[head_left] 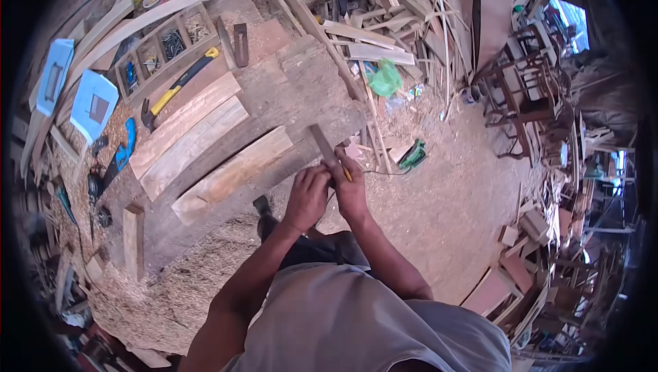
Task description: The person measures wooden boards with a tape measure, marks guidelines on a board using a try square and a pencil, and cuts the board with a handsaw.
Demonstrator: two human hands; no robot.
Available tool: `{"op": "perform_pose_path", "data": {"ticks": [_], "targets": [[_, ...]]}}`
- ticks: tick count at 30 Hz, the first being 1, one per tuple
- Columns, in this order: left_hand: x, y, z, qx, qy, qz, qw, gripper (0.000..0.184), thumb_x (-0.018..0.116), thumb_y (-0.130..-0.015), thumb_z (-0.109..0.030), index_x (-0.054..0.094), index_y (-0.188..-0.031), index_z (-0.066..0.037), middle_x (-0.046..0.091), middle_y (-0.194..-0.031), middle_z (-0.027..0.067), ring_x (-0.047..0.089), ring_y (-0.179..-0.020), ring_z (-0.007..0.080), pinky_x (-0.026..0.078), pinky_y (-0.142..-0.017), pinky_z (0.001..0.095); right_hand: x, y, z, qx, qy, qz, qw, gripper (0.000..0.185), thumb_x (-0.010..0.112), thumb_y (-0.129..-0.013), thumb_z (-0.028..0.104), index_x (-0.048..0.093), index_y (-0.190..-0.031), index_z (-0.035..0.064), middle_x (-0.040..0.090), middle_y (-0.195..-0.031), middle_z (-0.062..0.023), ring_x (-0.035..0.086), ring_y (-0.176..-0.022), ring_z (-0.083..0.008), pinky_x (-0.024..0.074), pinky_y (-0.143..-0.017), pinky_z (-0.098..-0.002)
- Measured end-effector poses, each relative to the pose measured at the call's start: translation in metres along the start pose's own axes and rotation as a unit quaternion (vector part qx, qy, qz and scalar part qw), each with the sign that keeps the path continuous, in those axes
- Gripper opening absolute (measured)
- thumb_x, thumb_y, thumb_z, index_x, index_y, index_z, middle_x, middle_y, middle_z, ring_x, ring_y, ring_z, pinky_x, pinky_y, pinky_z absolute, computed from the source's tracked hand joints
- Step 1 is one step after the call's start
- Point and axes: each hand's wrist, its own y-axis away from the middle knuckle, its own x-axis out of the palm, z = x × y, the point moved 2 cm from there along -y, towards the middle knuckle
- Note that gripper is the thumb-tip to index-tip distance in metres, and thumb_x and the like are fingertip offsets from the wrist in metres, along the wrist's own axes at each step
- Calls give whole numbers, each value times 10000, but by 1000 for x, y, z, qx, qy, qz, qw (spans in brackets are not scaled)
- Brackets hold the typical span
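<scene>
Near the middle of the head view, my right hand (350, 183) is closed around a flat, narrow strip (323, 144) that points up and to the left. A small yellow piece (347, 175) shows beside its fingers. My left hand (308, 195) is closed next to it, its fingers curled close to the strip's lower end; what they hold, if anything, is hidden. Left of my hands, a curved wooden piece (233, 175) lies on the workbench (301, 91), with two more wooden pieces (195, 146) beyond it.
A yellow and black hammer (184, 81), a blue-handled saw (121, 154) and a compartment tray (152, 79) of small hardware lie at the left. Scrap wood (391, 2) is piled behind. A green tool (413, 155) sits on the floor at right, with chairs (524, 91) farther off.
</scene>
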Motion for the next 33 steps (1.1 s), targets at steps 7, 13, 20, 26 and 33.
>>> {"op": "perform_pose_path", "data": {"ticks": [7, 13, 20, 26, 33], "targets": [[-55, 27, 73, -90, -303, -65, 947, 946, 940, -832, -437, 564, -1616, -67, 576, -1594, 226, 523, -1473, 520, 373, -1292, 627, -108, 28, -31, 40, -69, -77, 994, 540, 605, -1140, 83, 530, -1672, 33, 798, -1281, -147, 788, -1082, -219, 682, -932, -413], [-134, 15, 107, -291, -349, 101, 885, 1172, 1006, -737, -532, 506, -1694, -76, 559, -1623, 285, 483, -1544, 512, 355, -1336, 581, -202, 48, -39, 61, -51, -153, 985, 576, 619, -1123, 104, 502, -1680, 11, 804, -1280, -153, 795, -1080, -227, 676, -944, -409], [-152, 3, 154, -295, -178, 160, 925, 946, 910, -909, -548, 577, -1674, -103, 565, -1648, 293, 523, -1551, 426, 432, -1294, 479, -218, 63, -52, 57, -60, -164, 983, 545, 618, -1153, 112, 513, -1677, 6, 807, -1282, -129, 760, -1055, -180, 655, -921, -384], [-166, -17, 127, -335, -94, 133, 928, 707, 867, -982, -487, 711, -1545, -90, 675, -1537, 261, 651, -1422, 392, 507, -1212, 453, -197, 67, -69, 54, -19, -108, 993, 545, 628, -1169, 132, 509, -1683, -3, 812, -1290, -125, 737, -1079, -157, 638, -953, -375], [-145, 4, 135, -301, -233, 7, 925, 765, 857, -981, -513, 654, -1592, -99, 716, -1418, 255, 699, -1299, 412, 555, -1108, 518, -196, 65, -80, 52, -2, -89, 995, 535, 634, -1171, 145, 526, -1672, -10, 818, -1282, -116, 716, -977, -119, 597, -830, -319]]}}
